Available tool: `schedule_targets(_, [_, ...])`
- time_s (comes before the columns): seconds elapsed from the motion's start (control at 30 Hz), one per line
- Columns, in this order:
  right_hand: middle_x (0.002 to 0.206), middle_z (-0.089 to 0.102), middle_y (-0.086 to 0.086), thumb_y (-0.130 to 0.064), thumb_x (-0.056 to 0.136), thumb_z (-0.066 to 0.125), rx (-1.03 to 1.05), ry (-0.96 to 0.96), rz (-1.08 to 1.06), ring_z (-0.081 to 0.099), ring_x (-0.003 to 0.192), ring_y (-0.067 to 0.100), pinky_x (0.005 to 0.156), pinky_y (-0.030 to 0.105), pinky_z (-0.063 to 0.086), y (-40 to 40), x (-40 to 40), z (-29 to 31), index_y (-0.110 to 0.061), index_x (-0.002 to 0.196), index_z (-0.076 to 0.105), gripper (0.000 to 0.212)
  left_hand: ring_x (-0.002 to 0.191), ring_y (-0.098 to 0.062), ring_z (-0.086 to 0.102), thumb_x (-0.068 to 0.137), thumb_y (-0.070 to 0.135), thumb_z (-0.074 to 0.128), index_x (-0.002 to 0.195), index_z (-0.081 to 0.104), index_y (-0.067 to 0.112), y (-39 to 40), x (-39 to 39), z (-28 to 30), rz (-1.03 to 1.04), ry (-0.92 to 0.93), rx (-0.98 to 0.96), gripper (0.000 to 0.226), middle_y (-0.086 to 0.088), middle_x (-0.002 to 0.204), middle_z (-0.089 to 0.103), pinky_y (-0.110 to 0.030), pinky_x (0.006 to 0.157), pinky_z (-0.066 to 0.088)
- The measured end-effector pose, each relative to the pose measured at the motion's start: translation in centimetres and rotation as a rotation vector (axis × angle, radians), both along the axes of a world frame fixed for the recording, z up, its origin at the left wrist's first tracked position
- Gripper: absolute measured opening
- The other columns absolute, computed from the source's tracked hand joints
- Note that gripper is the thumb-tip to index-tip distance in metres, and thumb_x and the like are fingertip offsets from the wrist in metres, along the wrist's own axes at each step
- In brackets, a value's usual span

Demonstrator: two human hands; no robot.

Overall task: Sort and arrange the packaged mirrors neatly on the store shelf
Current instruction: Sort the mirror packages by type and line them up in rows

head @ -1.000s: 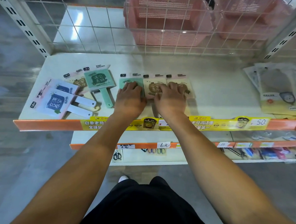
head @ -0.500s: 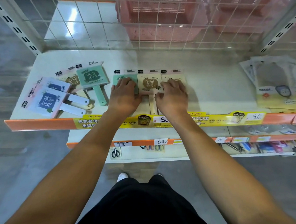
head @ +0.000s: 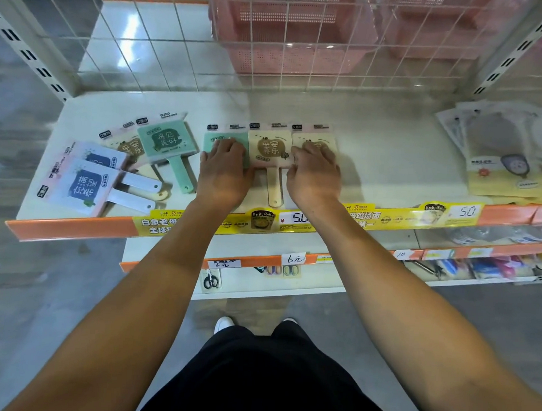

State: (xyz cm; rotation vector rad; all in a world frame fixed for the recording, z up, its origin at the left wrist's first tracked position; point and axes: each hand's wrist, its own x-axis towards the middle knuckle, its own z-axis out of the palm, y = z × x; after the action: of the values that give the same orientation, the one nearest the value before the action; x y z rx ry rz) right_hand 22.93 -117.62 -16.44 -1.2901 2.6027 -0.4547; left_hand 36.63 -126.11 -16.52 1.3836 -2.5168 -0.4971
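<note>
Retail shop: tiered white shelf (head: 391, 155) with orange edge strips, handwritten price tags (head: 295, 258), yellow promo strip (head: 372, 218), packaged mirrors (head: 268, 148) laid out, pink baskets (head: 291, 33) behind wire grid.

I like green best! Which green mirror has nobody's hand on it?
The green mirror in the messy left pile, tilted, its handle showing. The other green mirror, in the neat row, lies under the left hand.

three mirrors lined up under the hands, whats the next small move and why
Probably lift the left hand off the row's green mirror and reach for the tilted green mirror to its left. The row of three looks straight, while that one lies askew over a beige mirror, nearest the row.
</note>
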Motion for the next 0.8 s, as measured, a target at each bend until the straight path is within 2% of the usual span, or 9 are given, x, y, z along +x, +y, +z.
schedule_targets(0.2, [0.155,0.034,-0.006,-0.021,0.097,0.047,0.0,0.014,0.005,0.019,0.147,0.024,0.112,0.037,0.028,0.2,-0.3,-0.4,-0.018,0.139,0.047,0.042,0.125,-0.039,0.043,0.092,0.031,0.055,0.119,0.054,0.008,0.0,0.1,-0.2,-0.008,-0.01,-0.002,0.035,-0.014,0.131,0.049,-0.052,0.106,0.032])
schedule_targets(0.4, [0.153,0.036,-0.007,-0.019,0.097,0.047,-0.029,-0.018,0.024,0.018,0.147,0.027,0.112,0.039,0.028,0.2,-0.3,-0.6,-0.032,0.137,0.052,0.042,0.129,-0.032,0.041,0.094,0.032,0.053,0.123,0.058,0.016,0.3,0.2,-0.7,-0.024,0.034,-0.034,0.034,-0.01,0.135,0.049,-0.053,0.111,0.025])
schedule_targets(0.53, [0.154,0.035,-0.005,-0.022,0.096,0.046,-0.014,0.0,0.027,0.015,0.148,0.028,0.112,0.041,0.028,0.2,0.1,-0.6,-0.031,0.136,0.053,0.041,0.133,-0.033,0.038,0.092,0.031,0.054,0.13,0.051,0.02,0.4,0.3,-0.8,-0.016,0.043,-0.009,0.04,-0.009,0.137,0.048,-0.053,0.112,0.024])
schedule_targets(0.63, [0.155,0.034,-0.005,-0.023,0.095,0.047,-0.015,0.002,0.018,0.015,0.148,0.028,0.112,0.042,0.028,0.2,0.3,-0.5,-0.03,0.134,0.053,0.041,0.135,-0.034,0.034,0.09,0.03,0.053,0.131,0.052,0.025,0.5,0.3,-1.2,-0.055,-0.01,-0.036,0.041,-0.011,0.136,0.046,-0.055,0.111,0.023])
schedule_targets(0.8, [0.153,0.037,0.0,-0.025,0.094,0.047,-0.029,0.049,0.024,0.016,0.147,0.032,0.114,0.046,0.029,0.7,0.9,-1.1,-0.025,0.133,0.052,0.039,0.139,-0.036,0.025,0.09,0.032,0.051,0.125,0.054,0.023,0.6,0.1,-1.2,-0.045,-0.061,-0.013,0.037,-0.011,0.138,0.041,-0.058,0.115,0.015])
